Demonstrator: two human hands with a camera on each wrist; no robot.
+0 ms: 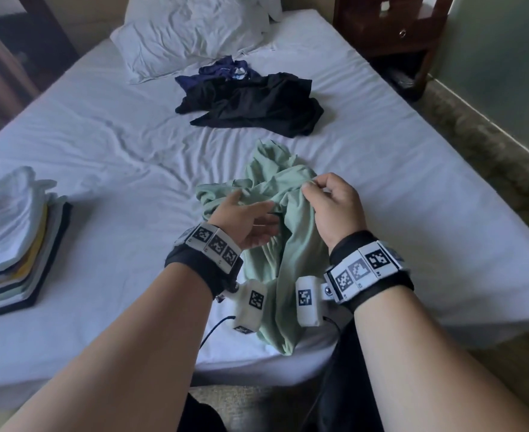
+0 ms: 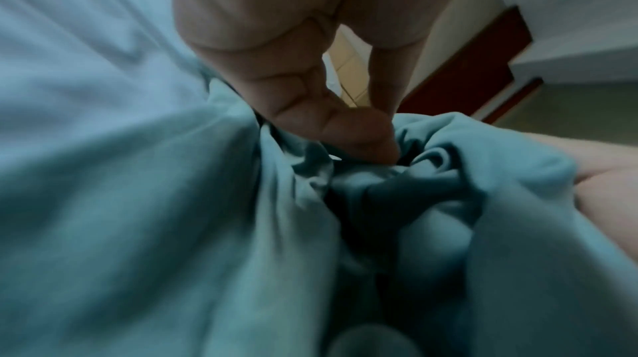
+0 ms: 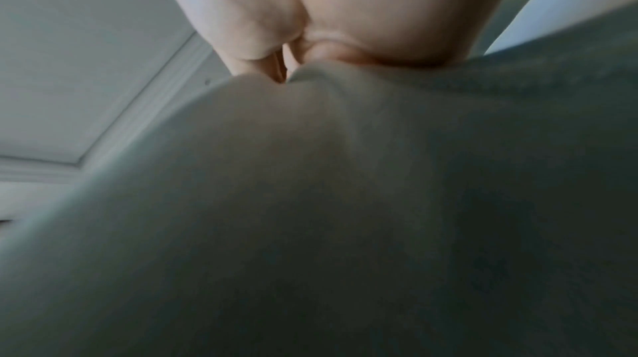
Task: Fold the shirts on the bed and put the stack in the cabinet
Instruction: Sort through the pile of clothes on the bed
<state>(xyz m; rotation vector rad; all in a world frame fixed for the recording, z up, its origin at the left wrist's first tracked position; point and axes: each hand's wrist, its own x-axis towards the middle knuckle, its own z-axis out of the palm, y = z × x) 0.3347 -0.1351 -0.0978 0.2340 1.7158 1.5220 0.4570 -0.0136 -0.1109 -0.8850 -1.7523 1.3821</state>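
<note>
At the left edge of the bed (image 1: 85,145) we see the stack of folded shirts (image 1: 14,241). Near the front edge lies the crumpled pale green shirt (image 1: 291,244). Our left hand (image 1: 250,224) pinches a fold of it; our right hand (image 1: 331,210) pinches another fold, lifted. The cloth looks light and limp, so we should take it by the shoulder seams. Beyond wait a black shirt (image 1: 257,104) and a navy one (image 1: 216,73).

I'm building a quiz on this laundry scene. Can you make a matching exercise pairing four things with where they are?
Things:
1. green shirt
2. black shirt
3. folded stack
4. pillow

Places:
A. head of the bed
B. left edge of the view
C. held by both hands
D. crumpled mid-bed

Pairs: 1-C, 2-D, 3-B, 4-A
</note>
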